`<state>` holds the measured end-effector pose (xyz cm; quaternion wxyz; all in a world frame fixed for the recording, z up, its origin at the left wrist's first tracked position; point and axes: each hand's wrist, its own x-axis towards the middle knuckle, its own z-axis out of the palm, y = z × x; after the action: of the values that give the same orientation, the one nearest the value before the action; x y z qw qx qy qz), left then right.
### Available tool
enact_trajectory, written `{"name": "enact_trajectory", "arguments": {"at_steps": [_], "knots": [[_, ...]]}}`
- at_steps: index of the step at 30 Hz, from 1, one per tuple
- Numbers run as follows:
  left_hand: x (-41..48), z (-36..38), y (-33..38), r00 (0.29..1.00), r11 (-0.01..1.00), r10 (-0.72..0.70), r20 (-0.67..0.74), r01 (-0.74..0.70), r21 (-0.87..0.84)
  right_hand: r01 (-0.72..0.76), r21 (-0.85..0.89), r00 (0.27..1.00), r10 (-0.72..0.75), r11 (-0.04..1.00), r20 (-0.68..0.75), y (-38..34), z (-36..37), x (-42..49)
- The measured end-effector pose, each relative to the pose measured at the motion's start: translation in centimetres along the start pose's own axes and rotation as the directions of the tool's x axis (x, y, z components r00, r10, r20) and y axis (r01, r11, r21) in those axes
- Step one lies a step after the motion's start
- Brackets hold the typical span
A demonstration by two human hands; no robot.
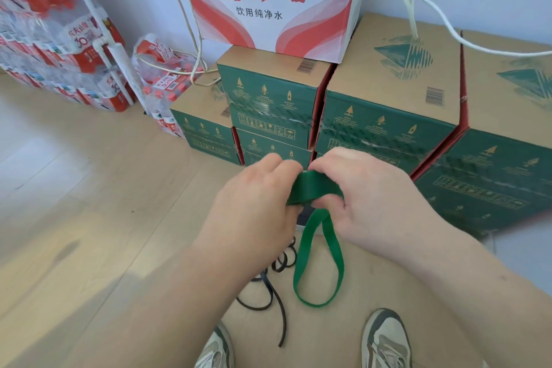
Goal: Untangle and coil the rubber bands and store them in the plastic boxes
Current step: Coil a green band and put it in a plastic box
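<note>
Between both hands [257, 206] — flat green rubber band [316, 251], loop hanging.

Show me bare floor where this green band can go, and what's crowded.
Free: the wooden floor left of the left hand, up to the bottle packs. Crowded: green cartons ahead; black bands and shoes below the green band.

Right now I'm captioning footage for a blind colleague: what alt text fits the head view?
Seen from above, the left hand and right hand pinch a folded section of a wide green rubber band, whose loose loop hangs down between them. Thin black bands lie tangled below, near the person's shoes, and stacked green cartons stand behind.
</note>
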<state>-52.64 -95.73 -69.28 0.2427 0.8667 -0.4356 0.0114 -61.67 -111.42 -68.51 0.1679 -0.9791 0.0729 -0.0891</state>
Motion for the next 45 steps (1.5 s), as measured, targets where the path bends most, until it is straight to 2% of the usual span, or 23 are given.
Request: {"name": "enact_trajectory", "arguments": {"at_steps": [2,4,7,10,14,17,21,23,25,27,28,30,31,32,34,36,39,43,45], "knots": [[0.2,0.0,-0.3,0.998,0.996,-0.058,0.006,0.058,-0.066,-0.012,0.052,1.000,0.012,0.999,0.001,0.0,0.0,0.1],[0.4,-0.2,-0.9,0.988,0.966,-0.150,0.022,0.151,-0.208,-0.097,0.231,0.995,0.089,0.968,0.044,0.3,-0.1,0.2],[0.3,-0.6,-1.0,0.957,0.860,-0.273,0.100,0.290,-0.420,-0.263,0.488,0.963,0.194,0.833,0.189,1.0,-0.4,0.5],[0.3,-1.0,-1.3,0.930,0.747,-0.338,0.145,0.359,-0.560,-0.311,0.612,0.949,0.209,0.727,0.235,1.8,-0.8,0.6],[0.4,-1.7,-1.4,0.921,0.515,-0.345,0.184,0.349,-0.783,-0.251,0.661,0.968,0.167,0.707,0.190,1.6,-0.9,0.5],[0.4,-1.7,-1.3,0.919,0.399,-0.332,0.214,0.342,-0.851,-0.206,0.721,0.978,0.164,0.661,0.128,1.4,-0.8,0.6],[0.3,-1.5,-1.5,0.918,0.272,-0.325,0.228,0.322,-0.907,-0.158,0.911,0.987,0.078,0.381,0.139,1.5,-1.1,0.4],[0.3,-1.6,-1.6,0.924,0.257,-0.316,0.217,0.303,-0.918,-0.126,0.917,0.992,0.064,0.379,0.110,1.4,-1.2,0.4],[0.3,-1.7,-1.6,0.928,0.331,-0.298,0.225,0.322,-0.887,-0.106,0.849,0.994,0.085,0.517,0.072,1.3,-1.0,0.3],[0.3,-1.8,-1.7,0.927,0.524,-0.296,0.232,0.361,-0.772,-0.111,0.714,0.994,0.086,0.692,0.071,1.3,-0.8,0.2],[0.3,-1.6,-1.9,0.930,0.651,-0.303,0.207,0.361,-0.667,-0.105,0.625,0.994,0.079,0.774,0.069,1.3,-0.6,0.2],[0.2,-1.3,-2.3,0.965,0.897,-0.249,0.083,0.262,-0.356,-0.070,0.422,0.997,0.051,0.904,0.056,1.3,-0.3,0.3],[0.1,-1.2,-2.2,0.983,0.960,-0.178,0.038,0.182,-0.211,-0.047,0.305,0.998,0.032,0.951,0.054,1.3,-0.2,0.3],[0.0,-1.1,-2.0,0.994,0.986,-0.111,0.019,0.112,-0.126,-0.028,0.176,0.998,0.018,0.984,0.057,1.0,0.0,0.3],[-0.1,-1.1,-1.3,0.999,0.995,-0.034,0.019,0.036,-0.088,-0.004,-0.027,0.999,0.006,1.000,0.052,0.4,0.0,0.3],[-0.1,-1.1,-0.9,1.000,0.999,-0.011,0.022,0.012,-0.052,0.025,-0.076,0.999,-0.023,0.997,0.035,0.0,0.1,0.3],[0.1,-1.3,-1.1,0.998,1.000,-0.016,0.063,0.017,-0.016,0.057,-0.029,0.998,-0.057,0.998,0.017,0.2,0.1,0.4],[0.3,-1.7,-1.6,0.990,0.998,-0.019,0.138,0.026,-0.051,0.068,0.052,0.997,-0.069,0.996,0.017,0.6,0.6,0.4],[0.3,-1.8,-2.1,0.991,0.995,-0.012,0.135,0.025,-0.098,0.051,0.190,0.999,-0.049,0.980,-0.015,0.7,0.8,0.5]]}}
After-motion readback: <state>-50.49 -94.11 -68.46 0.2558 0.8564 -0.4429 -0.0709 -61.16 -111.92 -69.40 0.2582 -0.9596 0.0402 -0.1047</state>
